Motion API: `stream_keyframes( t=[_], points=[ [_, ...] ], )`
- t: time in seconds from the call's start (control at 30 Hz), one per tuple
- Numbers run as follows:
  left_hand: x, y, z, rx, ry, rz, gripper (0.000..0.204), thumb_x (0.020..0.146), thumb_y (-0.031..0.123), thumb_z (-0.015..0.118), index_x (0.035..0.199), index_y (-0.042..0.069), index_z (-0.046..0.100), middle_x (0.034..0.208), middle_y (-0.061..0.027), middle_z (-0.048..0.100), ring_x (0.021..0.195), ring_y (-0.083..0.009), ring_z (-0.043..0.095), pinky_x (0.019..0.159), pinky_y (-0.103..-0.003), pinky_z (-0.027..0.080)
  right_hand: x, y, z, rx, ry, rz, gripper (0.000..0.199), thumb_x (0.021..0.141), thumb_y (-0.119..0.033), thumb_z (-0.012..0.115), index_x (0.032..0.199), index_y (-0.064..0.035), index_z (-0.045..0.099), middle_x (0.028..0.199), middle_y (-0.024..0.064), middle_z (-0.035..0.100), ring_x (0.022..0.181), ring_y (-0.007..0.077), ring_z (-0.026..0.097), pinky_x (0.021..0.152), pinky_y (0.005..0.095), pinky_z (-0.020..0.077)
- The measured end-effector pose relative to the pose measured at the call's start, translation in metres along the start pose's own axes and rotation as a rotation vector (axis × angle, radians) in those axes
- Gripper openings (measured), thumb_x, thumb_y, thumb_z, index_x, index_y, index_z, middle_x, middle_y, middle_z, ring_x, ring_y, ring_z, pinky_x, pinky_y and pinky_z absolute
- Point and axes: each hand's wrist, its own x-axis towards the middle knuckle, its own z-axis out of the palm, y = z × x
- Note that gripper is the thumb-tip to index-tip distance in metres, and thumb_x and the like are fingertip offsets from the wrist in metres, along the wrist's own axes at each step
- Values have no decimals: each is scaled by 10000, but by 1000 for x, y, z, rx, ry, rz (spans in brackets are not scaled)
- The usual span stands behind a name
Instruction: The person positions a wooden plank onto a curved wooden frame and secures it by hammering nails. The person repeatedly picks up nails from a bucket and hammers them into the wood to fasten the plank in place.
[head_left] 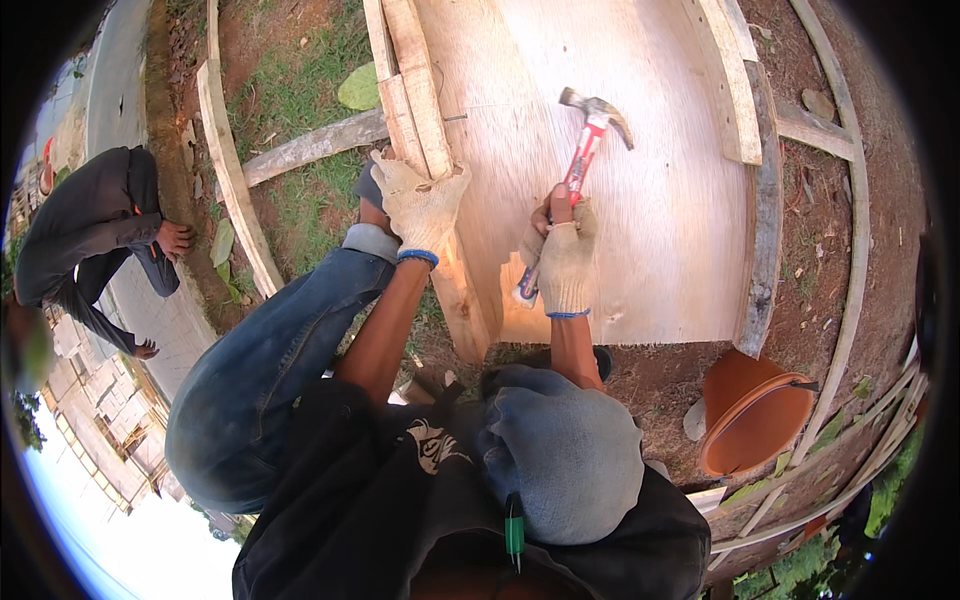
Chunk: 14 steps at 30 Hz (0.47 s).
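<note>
My right hand [567,252], in a worn cream glove with bare fingertips showing, is wrapped round the handle of a claw hammer [582,160]. The hammer has a red and white handle, and its steel head points away from me over a pale plywood sheet [650,240]. My gloved left hand [422,205] grips the wooden batten [415,90] along the sheet's left edge, its fingers bent over the wood. A thin nail [456,117] sticks out sideways from that batten, just beyond my left hand.
Battens [735,90] also line the sheet's right side. An orange bucket [752,415] lies tilted on the soil at right. Wooden rails [235,180] run over grass at left. Another person [100,235] in dark clothes crouches at far left beside a concrete edge [115,90].
</note>
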Motion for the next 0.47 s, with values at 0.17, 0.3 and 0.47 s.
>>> stream_keyframes(
  t=[0.17,0.3,0.47],
  points=[
    [13,-2,23,-57,-158,47,1112,740,510,873,1553,-68,379,1525,-301,480,1404,-410,468,1244,-474,320,27,45,-16,-313,-23,-249,411,1084,-478,601,922,-106,532,647,-16,476,420,122,435,394,280,381],
    [17,3,1,-222,-194,35,1109,717,491,881,1528,-86,393,1495,-312,499,1357,-404,510,1217,-477,357,1,1,6,-235,-56,96,378,1080,-430,651,870,-148,514,649,-31,473,457,43,385,407,266,324],
    [-4,34,-3,-68,-98,-3,1104,707,463,889,1523,-86,388,1491,-311,502,1366,-412,501,1200,-458,390,8,-10,4,431,477,-281,341,1071,-452,660,953,-163,521,659,-21,494,449,92,407,393,290,333]
  ],
)
